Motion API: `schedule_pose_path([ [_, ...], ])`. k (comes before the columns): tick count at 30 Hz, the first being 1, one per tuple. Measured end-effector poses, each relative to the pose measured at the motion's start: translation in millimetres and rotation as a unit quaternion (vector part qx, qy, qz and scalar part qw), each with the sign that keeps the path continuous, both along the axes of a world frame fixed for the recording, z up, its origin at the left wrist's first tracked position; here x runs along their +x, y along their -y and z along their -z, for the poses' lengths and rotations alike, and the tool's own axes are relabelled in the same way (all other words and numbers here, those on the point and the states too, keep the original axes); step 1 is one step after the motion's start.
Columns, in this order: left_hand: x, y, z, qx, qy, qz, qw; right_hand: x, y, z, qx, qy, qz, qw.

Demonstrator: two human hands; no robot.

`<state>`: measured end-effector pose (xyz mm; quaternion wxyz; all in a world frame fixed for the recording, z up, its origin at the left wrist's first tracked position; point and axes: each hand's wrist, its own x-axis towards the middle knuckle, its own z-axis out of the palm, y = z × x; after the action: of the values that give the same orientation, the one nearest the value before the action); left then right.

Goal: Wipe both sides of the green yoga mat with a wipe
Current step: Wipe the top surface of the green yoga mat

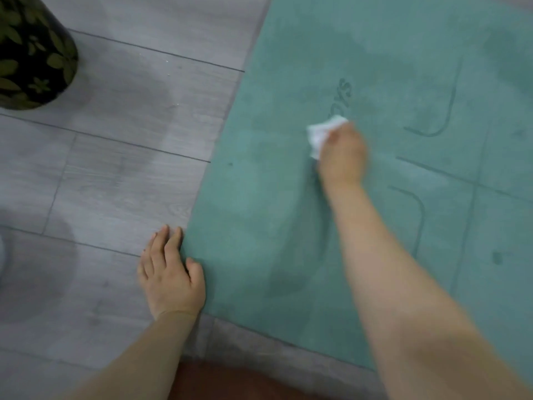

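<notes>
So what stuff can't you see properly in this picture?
- Underside of the green yoga mat: it lies flat on the floor, head view.
- Fingers of the right hand: motion blur, and the white wipe covers them.
- Printed logo on the mat: blurred and partly under the wipe.
- Leaf-patterned pot: cut off by the top and left edges.
- Mat's far end: beyond the frame.

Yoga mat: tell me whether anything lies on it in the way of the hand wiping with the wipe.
Nothing visible does. The right hand grips the white wipe directly on the green yoga mat, whose visible surface is bare. The left hand rests at its left edge, and the dark patterned pot stands off on the floor.
</notes>
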<state>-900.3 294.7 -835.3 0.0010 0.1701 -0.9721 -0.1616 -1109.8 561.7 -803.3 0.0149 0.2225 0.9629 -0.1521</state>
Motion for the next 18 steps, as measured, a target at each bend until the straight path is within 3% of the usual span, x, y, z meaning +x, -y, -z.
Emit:
schedule_pose_path([
  [3, 0, 0, 0, -0.001, -0.004, -0.006, 1.000, -26, 125, -1, 0.014, 0.049, -0.274, 0.960],
  [5, 0, 1, 2, -0.002, -0.009, -0.003, 1.000, -30, 136, -1, 0.023, 0.061, -0.325, 0.943],
  [9, 1, 2, 4, -0.004, -0.006, 0.000, 1.000, -1, 23, 1, -0.019, -0.003, -0.180, 0.983],
  [12, 1, 2, 3, -0.002, -0.004, -0.003, 1.000, 65, -118, 10, 0.066, 0.005, 0.007, 0.998],
  [15, 1, 1, 2, -0.003, -0.001, -0.004, 1.000, 125, -210, 11, 0.064, 0.008, 0.198, 0.978],
  [18, 1, 1, 3, -0.002, 0.001, -0.004, 1.000, 126, -201, 10, 0.042, -0.017, 0.267, 0.963],
])
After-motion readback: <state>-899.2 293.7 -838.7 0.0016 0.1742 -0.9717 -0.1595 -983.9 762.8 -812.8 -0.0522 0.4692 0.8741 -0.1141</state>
